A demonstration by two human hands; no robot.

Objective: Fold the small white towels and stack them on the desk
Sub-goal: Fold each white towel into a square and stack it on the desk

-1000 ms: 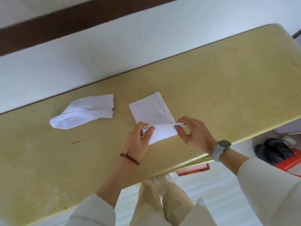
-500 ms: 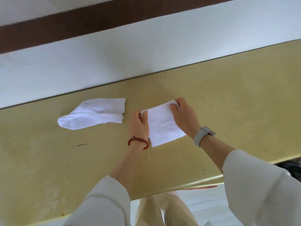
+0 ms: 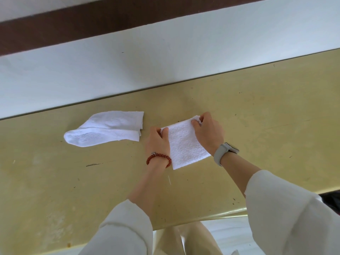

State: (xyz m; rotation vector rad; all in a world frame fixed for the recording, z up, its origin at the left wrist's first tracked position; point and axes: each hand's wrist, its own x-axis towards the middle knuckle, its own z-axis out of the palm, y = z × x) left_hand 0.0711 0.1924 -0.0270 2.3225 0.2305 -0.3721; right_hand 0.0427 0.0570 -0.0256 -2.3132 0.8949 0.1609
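Note:
A small white towel (image 3: 184, 144), folded in half, lies on the yellow desk (image 3: 266, 126) in front of me. My left hand (image 3: 158, 142), with a red bead bracelet at the wrist, pinches the towel's far left corner. My right hand (image 3: 207, 133), with a grey watch, pinches the far right corner. A second white towel (image 3: 106, 128) lies loosely rumpled on the desk to the left, apart from both hands.
The desk's far edge meets a white wall with a dark brown band (image 3: 92, 21). The desk's near edge (image 3: 220, 218) runs just in front of my legs. A dark scratch (image 3: 93, 164) marks the desk surface left of my left arm.
Both hands carried the near edge of the towel up and over to the far edge, folding it in half. The rumpled towel stayed where it was.

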